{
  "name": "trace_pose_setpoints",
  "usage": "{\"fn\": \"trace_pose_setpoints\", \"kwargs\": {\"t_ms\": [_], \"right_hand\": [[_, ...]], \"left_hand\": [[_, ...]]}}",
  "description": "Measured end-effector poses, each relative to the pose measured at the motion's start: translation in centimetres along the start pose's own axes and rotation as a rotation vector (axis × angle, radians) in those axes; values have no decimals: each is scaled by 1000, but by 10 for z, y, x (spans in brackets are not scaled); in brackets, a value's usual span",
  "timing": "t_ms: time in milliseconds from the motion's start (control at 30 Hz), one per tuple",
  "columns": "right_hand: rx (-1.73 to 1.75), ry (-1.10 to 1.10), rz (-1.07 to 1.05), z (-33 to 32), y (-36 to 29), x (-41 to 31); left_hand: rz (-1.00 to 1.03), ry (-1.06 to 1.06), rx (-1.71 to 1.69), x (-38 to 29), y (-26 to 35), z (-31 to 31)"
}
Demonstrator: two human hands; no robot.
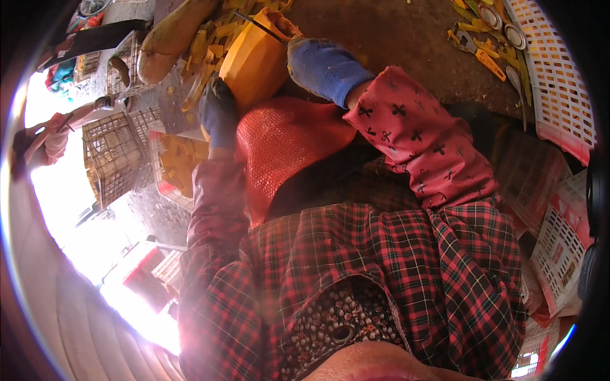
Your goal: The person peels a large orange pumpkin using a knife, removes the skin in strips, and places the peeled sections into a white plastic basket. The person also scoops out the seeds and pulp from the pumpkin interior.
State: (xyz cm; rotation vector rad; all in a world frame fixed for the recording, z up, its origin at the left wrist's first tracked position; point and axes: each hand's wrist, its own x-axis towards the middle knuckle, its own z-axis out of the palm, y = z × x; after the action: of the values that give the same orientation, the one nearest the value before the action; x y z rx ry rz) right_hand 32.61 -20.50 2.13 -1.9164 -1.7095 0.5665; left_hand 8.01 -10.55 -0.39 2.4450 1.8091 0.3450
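A peeled orange squash (pixel 255 62) leans over the table edge, its far end cut open and hollow. My left hand (pixel 219 112), in a blue and dark work glove, steadies it from the left side. In a blue knitted glove, my right hand (pixel 326 69) is closed around a tool with a thin dark blade (pixel 259 25). That blade crosses the squash near its open end; the handle is hidden in my fist. A red mesh sack (pixel 290 138) lies over my lap just below the squash.
An unpeeled squash (pixel 174 38) rests at the upper left beside scattered peelings (pixel 202 47). A crate (pixel 164 183) of orange pieces stands left. At right are an orange-handled peeler (pixel 488 64), a spoon (pixel 515 85) and a white plastic basket (pixel 548 62). Stacked crates (pixel 112 152) stand farther left.
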Motion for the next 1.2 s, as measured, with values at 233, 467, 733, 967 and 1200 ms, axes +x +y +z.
{"fn": "trace_pose_setpoints", "kwargs": {"t_ms": [233,467,733,967,1200], "right_hand": [[-51,-36,-189,-12,3,8],[-291,-65,-250,3,7,11],[-47,-267,10,-18,44,18],[204,101,174,-72,119,-11],[-598,423,265,-64,146,-6]], "left_hand": [[37,81,-46,1,2,-3],[91,118,-115,-2,-1,-1],[47,93,-154,-1,-3,-2],[54,112,71,11,-22,5],[192,128,73,30,-33,-4]]}}
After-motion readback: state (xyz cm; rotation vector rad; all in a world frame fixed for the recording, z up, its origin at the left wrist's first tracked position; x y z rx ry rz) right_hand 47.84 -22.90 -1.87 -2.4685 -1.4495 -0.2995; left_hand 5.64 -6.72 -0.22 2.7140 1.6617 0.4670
